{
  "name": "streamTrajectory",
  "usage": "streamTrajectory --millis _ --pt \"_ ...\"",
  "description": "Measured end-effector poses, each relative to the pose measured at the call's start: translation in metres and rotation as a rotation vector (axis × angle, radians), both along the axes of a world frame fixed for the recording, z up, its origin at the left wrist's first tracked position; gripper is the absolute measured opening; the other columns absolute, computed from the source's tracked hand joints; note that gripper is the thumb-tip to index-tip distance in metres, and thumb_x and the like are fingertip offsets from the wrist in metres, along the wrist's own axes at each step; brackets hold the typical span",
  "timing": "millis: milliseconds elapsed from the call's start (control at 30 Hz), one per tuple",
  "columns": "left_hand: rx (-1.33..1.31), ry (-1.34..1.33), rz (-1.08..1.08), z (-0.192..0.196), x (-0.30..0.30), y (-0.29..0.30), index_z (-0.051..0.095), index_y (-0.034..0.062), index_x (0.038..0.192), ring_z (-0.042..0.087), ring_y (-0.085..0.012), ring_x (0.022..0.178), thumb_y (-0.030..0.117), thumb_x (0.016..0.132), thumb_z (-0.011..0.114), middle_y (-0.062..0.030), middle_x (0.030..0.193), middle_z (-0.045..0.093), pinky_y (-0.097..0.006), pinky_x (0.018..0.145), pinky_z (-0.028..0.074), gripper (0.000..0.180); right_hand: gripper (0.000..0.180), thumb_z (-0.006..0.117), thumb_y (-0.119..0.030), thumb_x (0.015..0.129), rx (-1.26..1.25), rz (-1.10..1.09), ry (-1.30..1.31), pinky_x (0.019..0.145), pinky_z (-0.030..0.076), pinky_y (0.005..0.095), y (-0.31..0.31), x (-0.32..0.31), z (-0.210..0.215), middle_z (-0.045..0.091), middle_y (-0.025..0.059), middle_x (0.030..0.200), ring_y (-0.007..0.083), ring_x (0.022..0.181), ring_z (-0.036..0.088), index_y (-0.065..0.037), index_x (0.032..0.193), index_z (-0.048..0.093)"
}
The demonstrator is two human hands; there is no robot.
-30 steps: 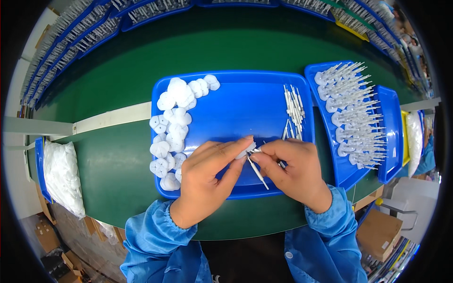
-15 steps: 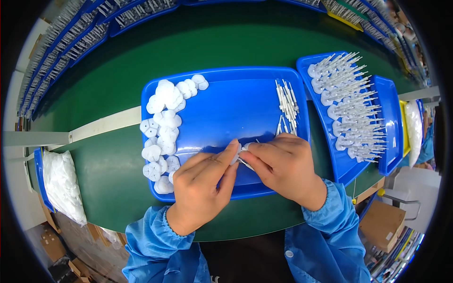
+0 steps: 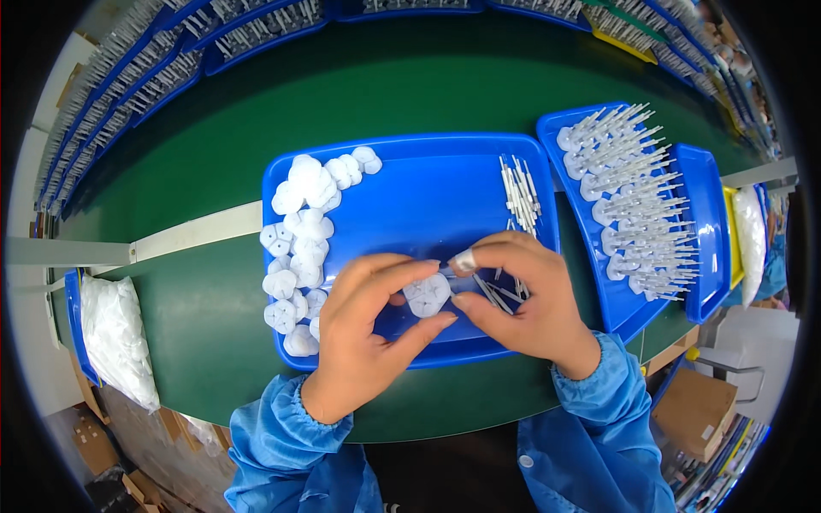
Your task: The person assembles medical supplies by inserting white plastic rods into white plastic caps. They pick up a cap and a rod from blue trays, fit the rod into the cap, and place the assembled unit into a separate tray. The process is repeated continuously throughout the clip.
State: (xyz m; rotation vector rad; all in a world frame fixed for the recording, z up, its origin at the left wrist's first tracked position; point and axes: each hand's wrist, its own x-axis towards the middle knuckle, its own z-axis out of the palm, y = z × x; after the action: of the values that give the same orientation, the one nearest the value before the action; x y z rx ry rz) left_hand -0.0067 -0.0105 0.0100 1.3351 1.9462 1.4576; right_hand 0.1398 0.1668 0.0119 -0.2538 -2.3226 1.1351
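1. White disc (image 3: 427, 295), a small round plastic piece with a scalloped, flower-like edge and a moulded cross on its face, sits at the centre of the head view, pinched between both hands over the near part of the blue tray (image 3: 428, 197).
2. Left hand (image 3: 368, 329) comes in from 7 o'clock; its thumb and curled fingers close on the disc's left rim.
3. Right hand (image 3: 526, 299) comes in from 5 o'clock and grips the disc's right rim, while several thin white sticks (image 3: 496, 295) are tucked under its fingers; a pale wrap covers one fingertip.
4. Both forearms wear smooth, shiny blue sleeves (image 3: 282, 445) with gathered cuffs.
5. At 9 o'clock on the tray lies a loose heap of matching white discs (image 3: 299, 239); at 1 o'clock a small bundle of straight white sticks (image 3: 519, 184).
6. At 3 o'clock, a second glossy blue tray (image 3: 697, 214) carries rows of discs with sticks fitted (image 3: 633, 205).
7. The trays rest on a matte green table (image 3: 205, 316); at 8 o'clock, a clear bag of white parts (image 3: 111, 333).
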Motion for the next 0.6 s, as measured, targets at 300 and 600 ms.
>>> streamTrajectory --millis 300,600 --pt "0.108 0.226 0.006 -0.006 0.006 0.002 0.08 0.0044 0.126 0.068 -0.0263 0.108 -0.007 0.073 0.092 -0.012 0.121 0.068 -0.035 0.084 0.061 0.056 0.029 0.084 -0.001 0.092 -0.54 0.084 -0.1 0.085 0.06 0.0304 -0.011 0.005 -0.002 0.078 0.0071 0.1 0.0131 0.094 0.075 0.0 0.119 0.072" --pt "0.119 0.315 0.005 -0.002 0.005 0.002 0.081 0.0054 0.126 0.066 -0.0264 0.104 -0.007 0.071 0.092 -0.0113 0.12 0.069 -0.034 0.081 0.06 0.057 0.028 0.082 0.001 0.092 -0.605 0.117 -0.075 0.087 0.059 0.0294 -0.016 0.004 0.001 0.076 0.0043 0.103 0.0116 0.095 0.074 -0.002 0.117 0.071"
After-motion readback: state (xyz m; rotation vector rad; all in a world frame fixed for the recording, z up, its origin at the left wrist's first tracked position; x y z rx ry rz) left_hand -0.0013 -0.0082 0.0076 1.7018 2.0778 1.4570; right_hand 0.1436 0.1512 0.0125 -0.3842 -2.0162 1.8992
